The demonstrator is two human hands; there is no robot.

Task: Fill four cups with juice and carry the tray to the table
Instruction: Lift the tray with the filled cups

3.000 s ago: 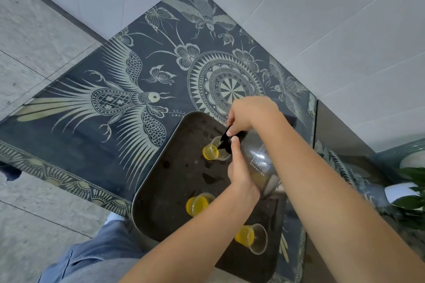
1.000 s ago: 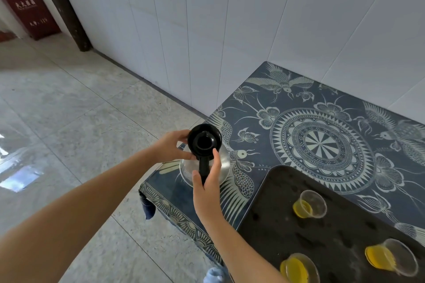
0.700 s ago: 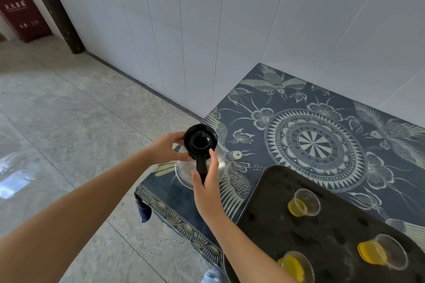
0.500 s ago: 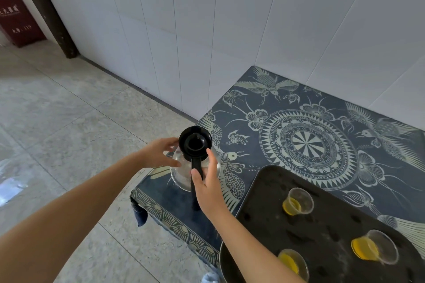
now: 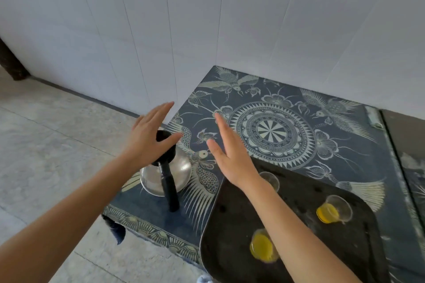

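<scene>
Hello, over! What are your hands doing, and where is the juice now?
Left hand, right hand open, empty. Jug on cloth, beside tray. Three cups visible, one with juice. Nothing blocking.

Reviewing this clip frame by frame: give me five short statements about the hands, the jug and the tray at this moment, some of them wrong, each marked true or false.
1. Both hands are open and hold nothing. True: the left hand and the right hand show spread fingers.
2. The glass jug stands on the tray. False: it stands on the patterned cloth, left of the black tray.
3. Three cups show on the tray. True: one cup behind the right wrist, a second cup, a third cup.
4. The right hand grips the jug's black handle. False: the handle is free.
5. The cups hold red liquid. False: it is yellow.
</scene>
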